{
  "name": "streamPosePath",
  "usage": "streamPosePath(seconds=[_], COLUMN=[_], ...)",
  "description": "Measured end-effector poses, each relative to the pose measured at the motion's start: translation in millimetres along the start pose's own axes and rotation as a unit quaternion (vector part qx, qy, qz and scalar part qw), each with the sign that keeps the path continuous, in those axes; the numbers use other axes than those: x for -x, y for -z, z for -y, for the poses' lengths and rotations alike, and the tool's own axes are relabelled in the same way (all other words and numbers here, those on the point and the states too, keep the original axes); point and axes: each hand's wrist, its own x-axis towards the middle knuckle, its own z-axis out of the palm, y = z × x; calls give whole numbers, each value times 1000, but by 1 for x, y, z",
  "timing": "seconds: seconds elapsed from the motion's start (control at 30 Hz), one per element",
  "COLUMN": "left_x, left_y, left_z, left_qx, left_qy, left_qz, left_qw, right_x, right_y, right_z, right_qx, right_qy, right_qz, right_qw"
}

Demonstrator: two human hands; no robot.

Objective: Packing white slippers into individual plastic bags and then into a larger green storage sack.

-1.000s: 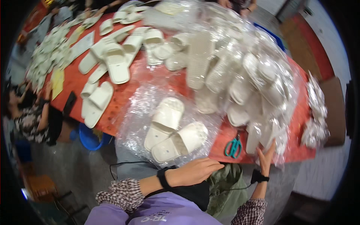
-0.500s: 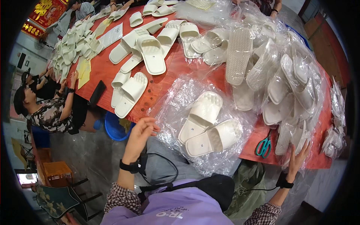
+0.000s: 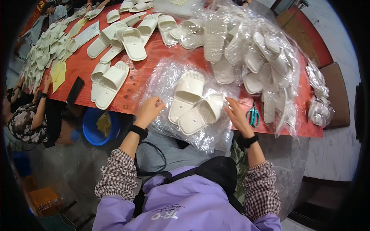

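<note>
Standing beside: a person at a red table [image 3: 158, 50] is working clear film around a pair of white slippers.
Far left: a co-worker's arm [image 3: 36, 115] is leaning on the table edge by a dark phone [image 3: 75, 90], with a blue basin [image 3: 96, 125] sitting on the floor below.
Left hand [image 3: 148, 111]: it is pinching the near left edge of the plastic bag [image 3: 162, 82], fingers closed together on the film.
Pair of slippers [image 3: 194, 106]: they are lying side by side on the bag at the table's front edge, between the two hands, one upright and one angled across its toe.
Right hand [image 3: 237, 115]: fingers are spreading apart, tips pressing the film beside the right slipper; whether it is gripping I cannot tell.
Handling: the bag looks thin, slippery and crinkly, so pinching its edge seems best; the slippers seem light and springy, easiest taken across the strap.
Right side: green-handled scissors [image 3: 253, 115] are lying near the wrist, and a heap of bagged slippers [image 3: 266, 57] is piling up beyond.
</note>
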Motion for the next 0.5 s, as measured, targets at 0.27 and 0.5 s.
streamPosePath(seconds=[0.27, 0.5], left_x=[17, -3], left_y=[19, 17], left_z=[-62, -56], left_qx=[161, 391], left_qy=[-221, -157], left_qz=[-33, -45], left_qw=[961, 906], right_x=[-4, -10], right_y=[-8, -17], right_z=[-43, -24], right_qx=[-111, -87], right_qy=[-155, -133], right_qz=[-59, -73], right_qw=[980, 985])
